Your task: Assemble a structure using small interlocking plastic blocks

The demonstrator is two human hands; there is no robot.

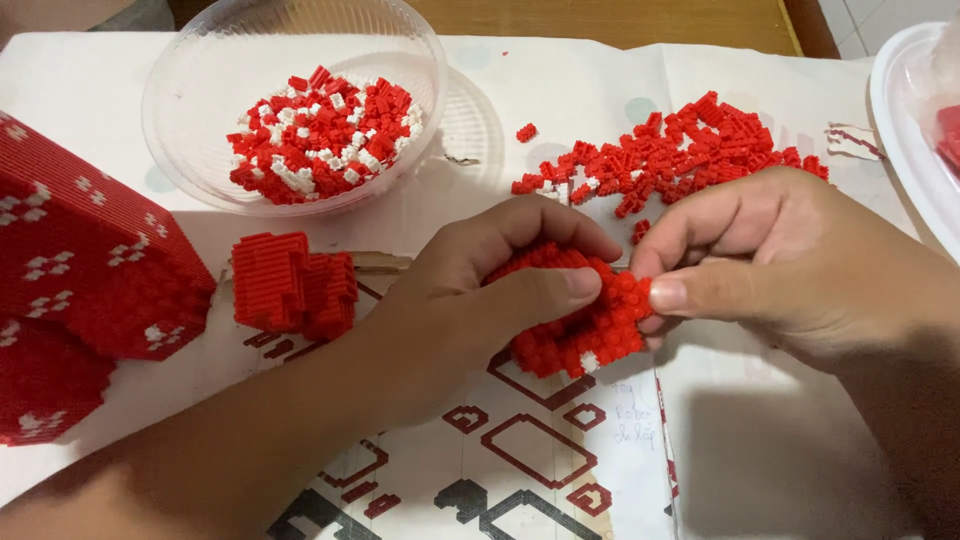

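Observation:
Both hands meet over the middle of the table. My left hand [480, 290] grips a chunk of tiny red bricks [590, 335] with a few white ones at its lower edge, thumb pressed on its top. My right hand [790, 260] pinches the same chunk's right side between thumb and forefinger. The chunk hangs just above a printed instruction sheet [520, 460] with red and black outlines. Part of the chunk is hidden under my left fingers.
A clear plastic bowl [200, 70] of loose red and white bricks stands at the back left. A loose red brick pile [690, 145] lies behind my hands. A small red block [295, 285] and a large red-and-white built piece [80, 270] sit at left. A white plate rim [900, 130] shows at right.

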